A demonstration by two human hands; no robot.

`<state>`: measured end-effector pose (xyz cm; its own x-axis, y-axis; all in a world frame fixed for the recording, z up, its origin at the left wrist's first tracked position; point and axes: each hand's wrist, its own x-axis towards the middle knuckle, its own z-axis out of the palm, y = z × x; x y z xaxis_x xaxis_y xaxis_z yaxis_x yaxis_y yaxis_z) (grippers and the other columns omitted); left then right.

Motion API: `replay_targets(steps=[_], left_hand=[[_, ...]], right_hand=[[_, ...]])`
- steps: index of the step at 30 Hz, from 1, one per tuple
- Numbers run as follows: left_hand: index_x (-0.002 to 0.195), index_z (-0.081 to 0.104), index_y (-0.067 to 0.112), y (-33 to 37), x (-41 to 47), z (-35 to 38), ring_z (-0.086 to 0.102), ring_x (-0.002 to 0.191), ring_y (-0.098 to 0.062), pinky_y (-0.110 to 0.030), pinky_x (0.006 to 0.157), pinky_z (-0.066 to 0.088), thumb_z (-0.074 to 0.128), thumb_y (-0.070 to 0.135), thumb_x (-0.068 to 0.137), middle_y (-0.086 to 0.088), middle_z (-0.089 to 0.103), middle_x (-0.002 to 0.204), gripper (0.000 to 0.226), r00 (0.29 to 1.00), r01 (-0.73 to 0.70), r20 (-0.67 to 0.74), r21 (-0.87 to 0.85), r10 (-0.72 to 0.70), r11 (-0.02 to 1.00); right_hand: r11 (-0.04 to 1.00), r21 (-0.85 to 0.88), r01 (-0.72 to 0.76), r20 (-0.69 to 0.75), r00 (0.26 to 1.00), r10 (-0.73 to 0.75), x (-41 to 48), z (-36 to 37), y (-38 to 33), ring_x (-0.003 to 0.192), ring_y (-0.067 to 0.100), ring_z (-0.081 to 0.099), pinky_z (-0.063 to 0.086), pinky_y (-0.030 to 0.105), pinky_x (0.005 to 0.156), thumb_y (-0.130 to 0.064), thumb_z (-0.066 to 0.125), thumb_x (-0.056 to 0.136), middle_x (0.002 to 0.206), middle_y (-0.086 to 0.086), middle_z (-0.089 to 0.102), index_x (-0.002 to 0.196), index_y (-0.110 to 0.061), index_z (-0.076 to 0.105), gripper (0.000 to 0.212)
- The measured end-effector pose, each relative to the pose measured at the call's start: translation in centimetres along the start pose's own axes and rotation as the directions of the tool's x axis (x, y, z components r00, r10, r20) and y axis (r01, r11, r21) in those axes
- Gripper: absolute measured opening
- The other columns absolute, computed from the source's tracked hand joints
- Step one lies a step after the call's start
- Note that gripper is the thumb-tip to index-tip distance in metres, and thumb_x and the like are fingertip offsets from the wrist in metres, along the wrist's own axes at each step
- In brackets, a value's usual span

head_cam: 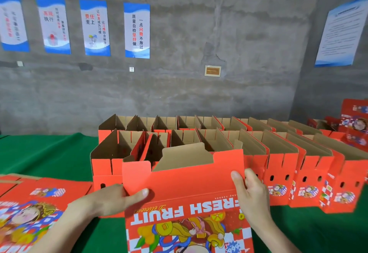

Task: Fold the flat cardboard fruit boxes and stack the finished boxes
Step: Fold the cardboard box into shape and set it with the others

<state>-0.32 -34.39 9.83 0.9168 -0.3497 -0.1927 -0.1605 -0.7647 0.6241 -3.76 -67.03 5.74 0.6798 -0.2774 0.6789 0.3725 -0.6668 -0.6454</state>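
A person holds a red box (183, 189) upright, close in front, over the green surface (49, 153). Its printed face is towards them, with "FRESH FRUIT" reading upside down. Brown flaps stand up along its top edge. The left hand (111, 199) grips the box's left edge, thumb laid across the red panel and fingers hidden behind. The right hand (251, 195) grips the right edge, thumb on the front and fingers curled round the side. The box's lower end runs out of view, so it is unclear whether it rests on the surface. Flat boxes (39, 203) lie to the left. Folded boxes (219, 141) stand open-topped in two rows just behind, reaching to the right. Blue-and-white posters (137, 30) hang on the grey wall (219, 23).
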Motion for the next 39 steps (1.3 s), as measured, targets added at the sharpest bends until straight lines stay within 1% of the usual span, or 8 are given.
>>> replay_targets(steps=[4, 9, 14, 16, 19, 24, 31, 39], left_hand=[[0.063, 0.055, 0.016, 0.4, 1.4, 1.0, 0.062, 0.070, -0.016, -0.020, 0.063, 0.042, 0.013, 0.077, 0.067, -0.002, 0.067, 0.074, 0.074, 0.936, 0.065, -0.351, 0.190, 0.006, 0.980], [0.066, 0.063, 0.008, 0.3, 2.0, 2.7, 0.060, 0.075, -0.027, -0.031, 0.069, 0.039, 0.008, 0.069, 0.074, -0.007, 0.062, 0.069, 0.082, 0.819, 0.025, -0.568, -0.092, -0.073, 0.995], [0.082, 0.065, 0.013, 0.3, 1.3, 5.8, 0.061, 0.088, -0.027, -0.036, 0.074, 0.042, 0.019, 0.070, 0.078, -0.006, 0.067, 0.087, 0.073, 0.763, -0.119, -0.615, -0.435, -0.198, 0.893], [0.110, 0.066, 0.010, 0.4, 1.1, 6.7, 0.060, 0.107, -0.026, -0.040, 0.090, 0.045, 0.034, 0.058, 0.089, -0.008, 0.068, 0.111, 0.062, 0.725, -0.195, -0.655, -0.489, -0.211, 0.850], [0.144, 0.040, 0.015, 0.9, 0.4, 7.5, 0.044, 0.131, -0.020, -0.043, 0.112, 0.033, 0.053, 0.034, 0.095, -0.003, 0.045, 0.145, 0.054, 0.690, -0.215, -0.689, -0.491, -0.224, 0.844], [0.147, 0.033, 0.015, 0.8, -0.4, 8.8, 0.045, 0.129, -0.019, -0.043, 0.111, 0.034, 0.062, 0.020, 0.091, -0.002, 0.044, 0.145, 0.064, 0.715, -0.190, -0.642, -0.560, -0.277, 0.806], [0.146, 0.034, 0.015, 0.7, -1.0, 9.7, 0.048, 0.127, -0.023, -0.035, 0.103, 0.037, 0.066, 0.008, 0.086, -0.006, 0.048, 0.141, 0.069, 0.696, -0.113, -0.676, -0.435, -0.241, 0.894], [0.146, 0.035, 0.015, 1.0, -0.3, 9.3, 0.043, 0.130, -0.033, -0.040, 0.109, 0.034, 0.063, 0.004, 0.086, -0.019, 0.042, 0.142, 0.067, 0.712, -0.041, -0.675, -0.313, -0.192, 0.949]], right_hand=[[0.999, -0.009, -0.036, 0.006, 0.999, 0.036, 0.6, -0.5, 0.6, 0.040, 0.006, 0.028, 0.025, 0.023, 0.045, -0.038, 0.049, 0.091, 0.044, -0.005, 0.029, 0.064, -0.015, 0.035, 0.039], [0.997, 0.057, -0.057, 0.035, 0.998, 0.055, 0.2, -0.2, 0.7, 0.040, 0.007, 0.035, 0.025, 0.018, 0.047, -0.033, 0.051, 0.094, 0.044, -0.007, 0.040, 0.060, -0.020, 0.035, 0.040], [0.972, 0.174, -0.157, 0.019, 0.988, 0.156, -0.4, -0.3, 1.0, 0.051, 0.015, 0.043, 0.036, 0.038, 0.056, -0.052, 0.041, 0.088, 0.052, -0.002, 0.043, 0.055, -0.006, 0.045, 0.057], [0.969, 0.177, -0.171, -0.006, 0.985, 0.175, -0.6, -0.5, 0.9, 0.055, 0.012, 0.046, 0.037, 0.034, 0.058, -0.053, 0.045, 0.085, 0.059, 0.001, 0.046, 0.049, -0.005, 0.047, 0.060], [0.964, 0.186, -0.191, -0.035, 0.979, 0.201, -0.9, -0.8, 1.0, 0.052, 0.011, 0.042, 0.032, 0.025, 0.054, -0.048, 0.057, 0.082, 0.063, 0.002, 0.046, 0.044, -0.004, 0.043, 0.059], [0.965, 0.118, -0.236, -0.061, 0.968, 0.244, -1.7, -0.9, 1.8, 0.074, 0.028, 0.055, 0.034, 0.026, 0.063, -0.022, 0.071, 0.084, 0.078, 0.008, 0.056, 0.046, -0.005, 0.028, 0.061], [0.961, -0.065, -0.269, 0.034, 0.962, 0.272, -2.4, -0.9, 2.2, 0.082, -0.005, 0.051, 0.030, 0.011, 0.064, -0.019, 0.074, 0.082, 0.090, -0.002, 0.056, 0.043, -0.010, 0.029, 0.060], [0.937, -0.177, -0.301, 0.107, 0.941, 0.322, -1.7, -1.1, 2.1, 0.109, 0.016, 0.052, 0.023, 0.019, 0.072, -0.020, 0.075, 0.081, 0.086, -0.012, 0.047, 0.038, -0.012, 0.039, 0.057]])
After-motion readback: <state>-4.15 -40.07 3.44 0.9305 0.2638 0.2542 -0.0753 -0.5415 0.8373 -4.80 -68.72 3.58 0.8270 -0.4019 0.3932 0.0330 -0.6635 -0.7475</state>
